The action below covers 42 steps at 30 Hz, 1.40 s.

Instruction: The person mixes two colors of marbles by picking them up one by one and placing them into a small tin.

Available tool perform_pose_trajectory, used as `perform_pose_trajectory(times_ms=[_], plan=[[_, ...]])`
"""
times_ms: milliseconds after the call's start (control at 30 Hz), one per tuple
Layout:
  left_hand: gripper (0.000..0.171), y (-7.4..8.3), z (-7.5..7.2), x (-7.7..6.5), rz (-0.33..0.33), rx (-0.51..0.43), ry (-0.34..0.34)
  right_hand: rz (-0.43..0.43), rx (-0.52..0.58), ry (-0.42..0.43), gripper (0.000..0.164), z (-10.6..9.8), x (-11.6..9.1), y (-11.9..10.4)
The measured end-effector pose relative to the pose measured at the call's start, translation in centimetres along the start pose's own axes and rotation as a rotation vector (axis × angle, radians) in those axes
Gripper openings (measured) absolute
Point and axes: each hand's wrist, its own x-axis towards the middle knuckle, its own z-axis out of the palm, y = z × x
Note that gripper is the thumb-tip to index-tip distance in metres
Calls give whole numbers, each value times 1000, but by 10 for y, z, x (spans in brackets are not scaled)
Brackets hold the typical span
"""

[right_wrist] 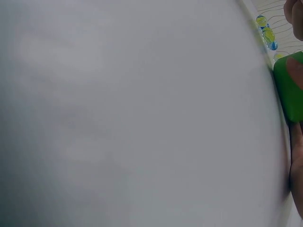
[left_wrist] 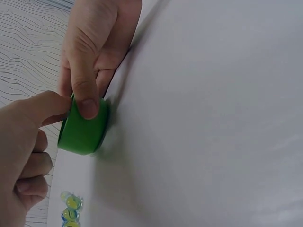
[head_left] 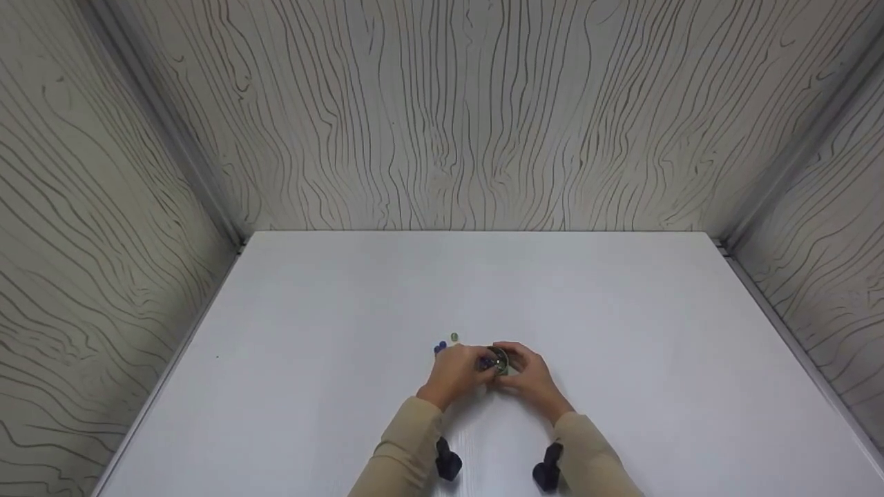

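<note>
Watching the smooth green round cup [left_wrist: 81,133] at left of the left-wrist frame: right hand [left_wrist: 91,49] grips its wall, left hand [left_wrist: 18,144] sits at the rim (pinching something? I can't tell). I'd guess light, stiff, slick; hold the sides.

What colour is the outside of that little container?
Green. The container shows best in the left wrist view.
</note>
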Motion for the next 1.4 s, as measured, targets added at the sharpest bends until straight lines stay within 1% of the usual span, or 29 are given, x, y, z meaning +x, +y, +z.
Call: perform_pose_trajectory(times_ms=[200,533,767,967,1133,1233,1400], plan=[[19,-2,2,-3,15,-16,29,23,22,-9,62,1,0,-1],[17,-7,4,-5,22,-35,67,-5,36,-7,64,1,0,1],[18,-11,4,-10,-4,-39,70,-4,7,8,64,2,0,1],[14,-16,2,-14,-17,-31,111,-3,3,12,65,2,0,0],[12,-23,0,-16,-11,-46,147,34,30,9,67,2,-1,0],[14,-26,-1,-17,-22,-47,148,51,38,11,68,2,0,1],[14,-30,-3,-18,-58,-48,142,49,22,19,69,3,1,2]])
